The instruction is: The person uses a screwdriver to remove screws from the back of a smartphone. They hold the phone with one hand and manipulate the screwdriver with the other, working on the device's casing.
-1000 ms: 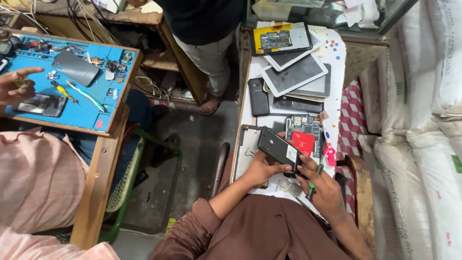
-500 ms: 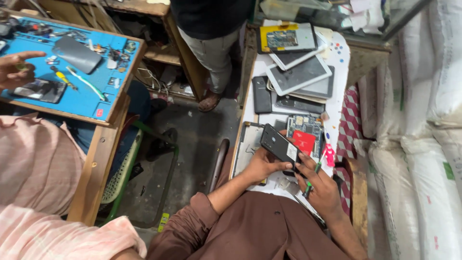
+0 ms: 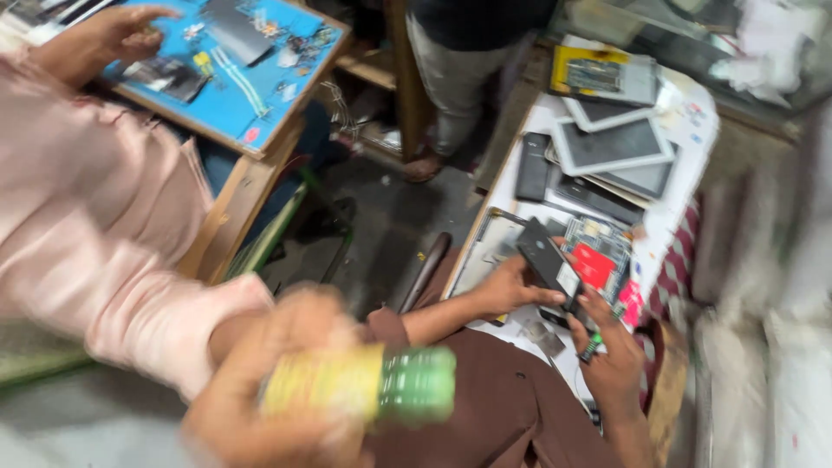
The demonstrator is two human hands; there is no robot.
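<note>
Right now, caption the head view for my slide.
Blurred hand grips green bottle; beside it, a seated person holds a phone.

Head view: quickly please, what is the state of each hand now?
Left hand: over the blue mat, nothing seen in it; open or closed cannot be told.
Right hand: blurred, fingers closed around a green bottle.

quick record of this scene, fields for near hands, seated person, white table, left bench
near hands: blurred hands grip a green bottle with a yellow label; left from right unclear
seated person: brown sleeves; one hand holds a dark phone, other hand holds a small tool beneath it
white table: tablets, opened device with a red part
left bench: blue mat, pink-sleeved hand on it
standing person: between the benches
</note>
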